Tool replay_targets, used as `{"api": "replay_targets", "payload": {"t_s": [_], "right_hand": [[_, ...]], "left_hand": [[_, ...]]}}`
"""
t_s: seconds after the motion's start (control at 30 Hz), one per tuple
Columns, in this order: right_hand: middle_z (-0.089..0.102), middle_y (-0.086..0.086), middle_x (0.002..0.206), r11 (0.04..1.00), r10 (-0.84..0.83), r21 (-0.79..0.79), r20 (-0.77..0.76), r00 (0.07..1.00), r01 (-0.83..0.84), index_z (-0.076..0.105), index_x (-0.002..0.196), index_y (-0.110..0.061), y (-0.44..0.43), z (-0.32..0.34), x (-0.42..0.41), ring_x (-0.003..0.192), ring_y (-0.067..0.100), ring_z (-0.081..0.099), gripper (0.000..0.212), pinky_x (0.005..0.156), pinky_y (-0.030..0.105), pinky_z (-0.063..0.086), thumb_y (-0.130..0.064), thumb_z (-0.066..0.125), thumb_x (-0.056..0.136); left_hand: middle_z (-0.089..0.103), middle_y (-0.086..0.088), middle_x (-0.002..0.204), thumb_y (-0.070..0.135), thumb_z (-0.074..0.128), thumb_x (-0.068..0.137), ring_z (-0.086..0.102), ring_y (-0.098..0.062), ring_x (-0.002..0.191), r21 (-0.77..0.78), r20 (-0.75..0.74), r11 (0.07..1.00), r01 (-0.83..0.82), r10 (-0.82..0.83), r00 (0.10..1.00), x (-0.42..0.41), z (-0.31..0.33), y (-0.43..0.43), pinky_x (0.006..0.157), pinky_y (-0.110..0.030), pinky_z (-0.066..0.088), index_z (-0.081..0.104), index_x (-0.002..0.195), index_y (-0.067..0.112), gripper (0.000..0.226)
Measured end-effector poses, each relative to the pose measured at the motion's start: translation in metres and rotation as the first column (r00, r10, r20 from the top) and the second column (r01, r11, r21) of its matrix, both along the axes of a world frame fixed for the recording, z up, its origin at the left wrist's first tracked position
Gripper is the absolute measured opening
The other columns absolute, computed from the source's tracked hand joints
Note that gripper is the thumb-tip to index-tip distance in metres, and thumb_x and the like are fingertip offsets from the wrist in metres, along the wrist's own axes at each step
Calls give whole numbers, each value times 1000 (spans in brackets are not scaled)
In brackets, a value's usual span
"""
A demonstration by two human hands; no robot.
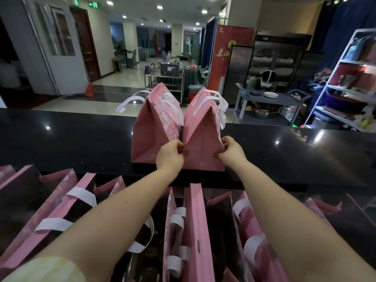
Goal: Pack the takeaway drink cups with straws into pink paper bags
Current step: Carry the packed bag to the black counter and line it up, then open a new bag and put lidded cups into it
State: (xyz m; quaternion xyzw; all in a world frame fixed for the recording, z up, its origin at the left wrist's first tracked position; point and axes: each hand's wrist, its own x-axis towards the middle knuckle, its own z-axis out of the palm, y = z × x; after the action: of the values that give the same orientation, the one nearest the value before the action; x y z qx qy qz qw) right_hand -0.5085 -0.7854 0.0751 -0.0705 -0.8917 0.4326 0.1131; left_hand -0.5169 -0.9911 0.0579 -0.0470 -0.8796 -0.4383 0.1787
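Observation:
Two pink paper bags with white handles stand side by side on the black counter (81, 143). The right bag (201, 135) is gripped low on both side edges: my left hand (169, 156) pinches its left edge and my right hand (231, 149) pinches its right edge. The left bag (150, 127) touches it and stands on its own. Both bags are folded closed at the top, so any cups or straws inside are hidden.
Several open pink bags (195, 226) with white handles stand in a row below the counter's near edge, under my forearms. Beyond the counter are a steel cart (164, 78), a grey trolley (270, 100) with plates, a seated person and shelves (350, 86) at right.

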Motion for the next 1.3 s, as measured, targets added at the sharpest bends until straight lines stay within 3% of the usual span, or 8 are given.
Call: {"api": "replay_targets", "payload": {"t_s": [0.13,0.27,0.5,0.6,0.7,0.83,1.03,1.3], "right_hand": [[63,2,92,997,-15,71,-14,1000,16,56,101,-17,-22,-3,-12,79,20,60,25,57,26,42,-13,68,80],[62,3,96,999,-2,51,-38,999,4,56,103,-16,-36,-9,-14,84,24,59,25,66,30,46,-8,62,80],[60,-8,88,993,94,70,38,995,-97,57,116,-18,-20,4,2,74,8,59,41,58,15,42,-4,70,80],[63,-1,102,977,129,162,50,990,-136,57,120,-17,-13,21,13,83,14,62,46,68,24,50,-9,76,79],[63,1,106,944,142,291,63,988,-154,59,119,-20,-6,39,29,94,19,62,45,82,36,54,-15,78,79],[63,-3,106,898,77,430,63,995,-96,61,116,-23,14,45,62,97,15,59,39,86,32,50,-17,75,80],[61,-6,110,826,-114,564,175,978,-5,60,119,-27,68,41,132,101,15,59,38,86,33,51,-21,71,83],[63,-7,107,806,-288,542,7,958,238,64,111,-28,129,74,207,99,12,60,33,88,37,53,-20,72,81]], "left_hand": [[69,2,86,27,74,78,63,-24,85,-48,-4,994,-103,103,995,-4,-1,-17,69,-32,46,61,78,23,13],[67,1,83,22,71,80,62,-25,83,-81,-18,993,-83,81,997,-4,-1,-32,66,-31,43,58,75,23,14],[59,10,73,36,74,77,61,-17,78,-2,-39,999,-47,47,998,12,10,-30,67,-30,46,59,87,27,20],[61,10,79,47,76,75,59,-14,78,-24,-54,998,58,-59,997,21,22,-12,69,-30,46,58,94,29,32],[63,5,102,39,73,81,60,-17,95,-197,-47,958,211,-224,973,30,34,14,81,-34,49,60,102,27,28],[59,-3,116,33,66,86,57,-26,108,-379,10,868,322,-344,939,43,40,49,88,-45,49,57,117,26,33],[54,-2,125,37,60,91,49,-26,118,-547,48,716,434,-491,870,64,33,100,91,-46,47,56,126,28,36],[57,1,128,42,57,91,46,-26,123,-516,-90,717,468,-589,803,90,79,172,94,-46,40,60,124,31,34]]}}
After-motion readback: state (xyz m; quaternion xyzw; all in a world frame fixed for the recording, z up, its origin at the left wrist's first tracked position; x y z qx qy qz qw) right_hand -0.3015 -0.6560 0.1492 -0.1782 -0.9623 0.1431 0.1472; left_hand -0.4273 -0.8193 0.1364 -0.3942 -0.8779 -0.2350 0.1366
